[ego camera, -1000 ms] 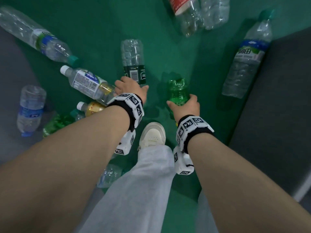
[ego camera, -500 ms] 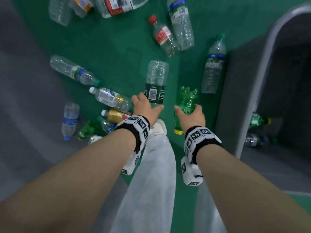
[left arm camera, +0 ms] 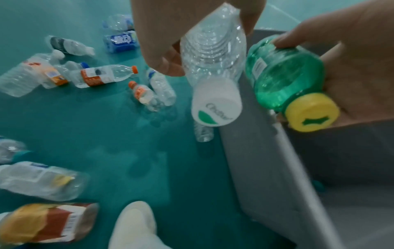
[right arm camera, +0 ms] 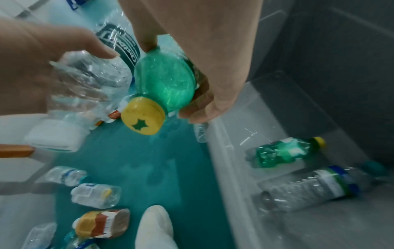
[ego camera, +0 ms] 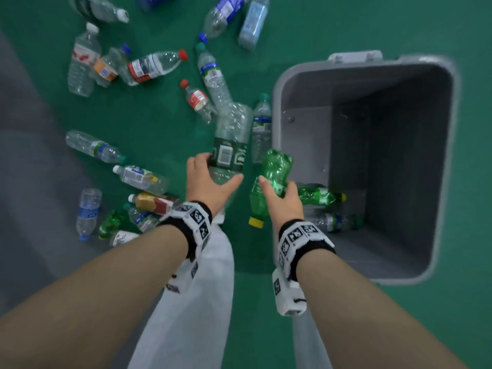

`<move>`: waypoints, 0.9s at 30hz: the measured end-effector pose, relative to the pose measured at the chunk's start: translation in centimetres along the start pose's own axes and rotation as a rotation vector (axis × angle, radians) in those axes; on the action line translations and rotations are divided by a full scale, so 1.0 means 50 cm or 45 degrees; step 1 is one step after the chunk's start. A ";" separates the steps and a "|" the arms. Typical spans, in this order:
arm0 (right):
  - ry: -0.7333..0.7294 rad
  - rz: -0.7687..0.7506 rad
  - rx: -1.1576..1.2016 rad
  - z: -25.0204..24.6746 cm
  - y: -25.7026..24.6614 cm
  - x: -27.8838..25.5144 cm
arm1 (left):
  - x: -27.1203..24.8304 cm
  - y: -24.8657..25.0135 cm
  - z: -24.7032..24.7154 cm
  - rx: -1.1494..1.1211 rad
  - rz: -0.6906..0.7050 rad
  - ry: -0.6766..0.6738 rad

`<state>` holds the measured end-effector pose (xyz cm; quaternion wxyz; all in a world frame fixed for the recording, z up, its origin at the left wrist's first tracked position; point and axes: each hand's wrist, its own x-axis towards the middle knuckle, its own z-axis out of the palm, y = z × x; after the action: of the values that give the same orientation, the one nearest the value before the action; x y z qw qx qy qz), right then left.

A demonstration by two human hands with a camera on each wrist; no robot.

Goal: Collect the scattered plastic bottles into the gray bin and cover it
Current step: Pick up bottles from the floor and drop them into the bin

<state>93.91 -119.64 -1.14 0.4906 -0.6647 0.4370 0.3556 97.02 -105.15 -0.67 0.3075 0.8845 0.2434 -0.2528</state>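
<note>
The left hand (ego camera: 210, 179) grips a clear bottle (ego camera: 231, 139) and the right hand (ego camera: 282, 198) a green bottle (ego camera: 271, 177), caps toward the wrists, probably ready for tossing into the open gray bin (ego camera: 277, 107) at three o'clock. Two bottles lie inside; many scattered bottles (ego camera: 143, 66) remain from nine to twelve o'clock.

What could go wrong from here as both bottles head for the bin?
The clear bottle in the left hand is still over the floor beside the gray bin; released now, it would likely miss. The green bottle in the right hand hangs over the rim and could glance off. Loose bottles by the shoe risk a trip.
</note>
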 end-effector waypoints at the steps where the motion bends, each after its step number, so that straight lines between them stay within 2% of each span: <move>1: -0.001 0.020 0.022 -0.038 0.011 0.001 | -0.024 0.028 0.019 -0.040 0.041 -0.009; 5: 0.072 0.167 0.033 -0.161 0.073 0.021 | -0.084 0.114 0.095 -0.093 0.161 -0.096; 8: 0.163 0.255 0.150 -0.236 0.117 0.045 | -0.102 0.188 0.168 -0.085 0.209 -0.216; 15: 0.215 0.507 0.458 -0.348 0.199 0.139 | -0.081 0.300 0.374 0.209 0.317 -0.375; 19: 0.195 0.627 0.652 -0.385 0.241 0.212 | -0.034 0.315 0.489 0.356 0.309 -0.407; 27: 0.048 0.777 0.749 -0.379 0.311 0.348 | 0.074 0.264 0.649 0.686 0.327 -0.441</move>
<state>86.65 -144.03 -17.09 0.5236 -0.3428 0.7056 0.3323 97.88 -134.95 -19.48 0.1289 0.9013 -0.0013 -0.4136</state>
